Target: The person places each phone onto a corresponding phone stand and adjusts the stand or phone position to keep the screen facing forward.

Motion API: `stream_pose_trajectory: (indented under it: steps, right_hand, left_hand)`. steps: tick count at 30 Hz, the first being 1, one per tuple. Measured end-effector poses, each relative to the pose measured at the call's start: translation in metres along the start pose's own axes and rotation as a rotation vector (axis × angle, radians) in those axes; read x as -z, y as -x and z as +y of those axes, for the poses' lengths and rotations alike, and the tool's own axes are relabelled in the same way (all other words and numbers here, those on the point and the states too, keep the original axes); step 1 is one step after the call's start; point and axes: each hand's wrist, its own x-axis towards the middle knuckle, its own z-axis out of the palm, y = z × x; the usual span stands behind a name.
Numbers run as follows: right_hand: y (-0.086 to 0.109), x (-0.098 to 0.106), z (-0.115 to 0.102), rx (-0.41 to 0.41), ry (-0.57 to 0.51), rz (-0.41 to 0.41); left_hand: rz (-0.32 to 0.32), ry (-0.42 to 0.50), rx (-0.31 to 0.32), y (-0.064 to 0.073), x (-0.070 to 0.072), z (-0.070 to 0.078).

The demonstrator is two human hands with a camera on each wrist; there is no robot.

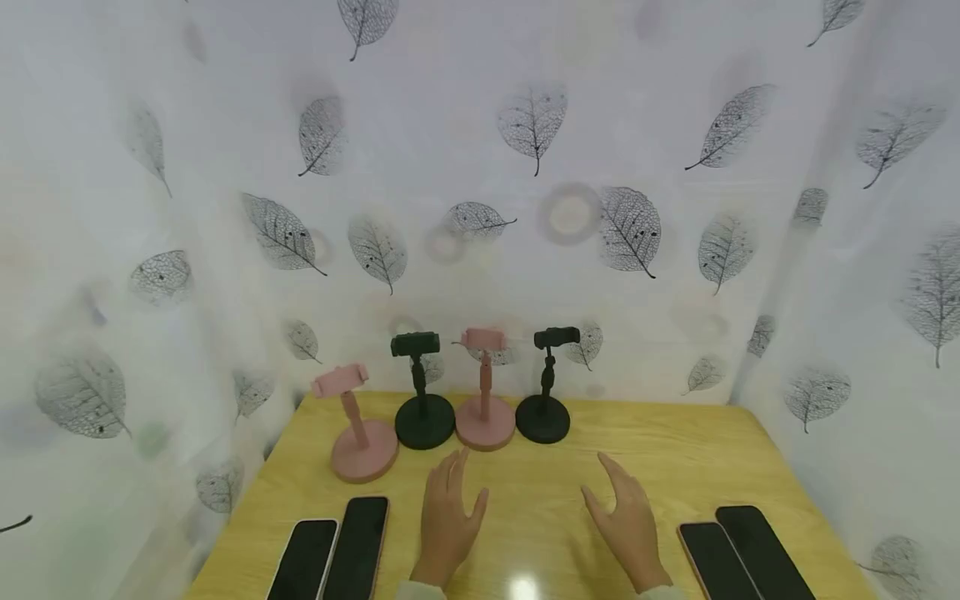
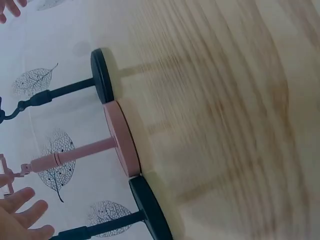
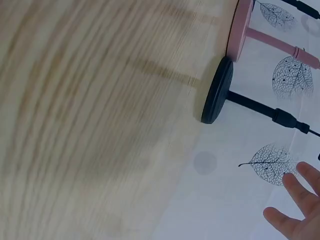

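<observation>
Both hands hover over the wooden table [image 1: 547, 508], holding nothing. My left hand [image 1: 447, 518] has its fingers extended, and its nearest things are the phone stands along the back. My right hand [image 1: 624, 525] is likewise spread, off to the right. From left to right stand a pink phone stand [image 1: 363, 450], a dark green phone stand [image 1: 424, 422], another pink phone stand [image 1: 486, 422] and a black phone stand [image 1: 543, 418]. In the left wrist view the middle pink stand's base [image 2: 122, 142] touches the dark bases on either side. The stands' clamps hold no phones.
A white-edged phone [image 1: 303, 558] and a darker phone [image 1: 358, 546] lie at the front left. Two more phones, a smaller one [image 1: 716, 558] and a larger one [image 1: 761, 550], lie at the front right. A leaf-print curtain [image 1: 465, 125] hangs behind and beside the table.
</observation>
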Motion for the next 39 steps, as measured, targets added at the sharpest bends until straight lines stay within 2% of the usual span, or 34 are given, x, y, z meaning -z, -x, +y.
stream_pose_trajectory:
  steps: [3, 5, 8, 11, 14, 16, 18, 20, 26, 28, 31, 33, 36, 39]
  right_hand:
    - [-0.003, 0.007, 0.01, 0.029, 0.029, 0.018]
    - [-0.01, 0.01, 0.015, 0.049, 0.037, 0.023]
    - [-0.025, 0.014, 0.022, 0.061, 0.044, 0.028]
    - [-0.042, 0.02, 0.026, 0.06, 0.06, 0.018]
    - [-0.054, 0.026, 0.032, 0.048, 0.093, -0.006]
    - [-0.058, 0.031, 0.038, 0.035, 0.111, -0.022]
    - [-0.059, 0.037, 0.045, 0.018, 0.12, -0.043]
    - [-0.057, 0.042, 0.051, 0.001, 0.116, -0.073]
    - [-0.035, 0.047, 0.064, 0.004, 0.16, -0.239]
    - [-0.025, 0.048, 0.07, 0.014, 0.193, -0.304]
    - [-0.011, 0.053, 0.079, 0.009, 0.238, -0.403]
    - [-0.001, 0.058, 0.086, -0.025, 0.257, -0.478]
    - [0.013, 0.064, 0.099, -0.082, 0.288, -0.575]
    - [0.024, 0.069, 0.109, -0.139, 0.294, -0.65]
  left_hand:
    - [-0.055, -0.037, -0.003, -0.005, -0.003, -0.001]
    - [-0.098, -0.073, -0.009, -0.017, -0.004, -0.003]
    - [-0.123, -0.13, -0.017, -0.049, -0.004, -0.008]
    - [-0.096, -0.16, -0.018, -0.086, 0.003, -0.014]
    - [-0.065, -0.109, -0.015, -0.115, 0.012, -0.019]
    - [-0.058, -0.046, -0.015, -0.128, 0.013, -0.022]
    - [-0.075, 0.037, 0.012, -0.138, 0.009, -0.025]
    - [-0.096, 0.128, 0.047, -0.146, 0.001, -0.027]
    - [-0.233, 0.48, 0.236, -0.158, -0.03, -0.03]
    - [-0.269, 0.544, 0.287, -0.161, -0.041, -0.031]
    - [-0.314, 0.57, 0.331, -0.166, -0.053, -0.032]
    - [-0.344, 0.564, 0.341, -0.169, -0.059, -0.032]
    - [-0.376, 0.545, 0.327, -0.171, -0.07, -0.036]
    - [-0.369, 0.536, 0.317, -0.17, -0.079, -0.041]
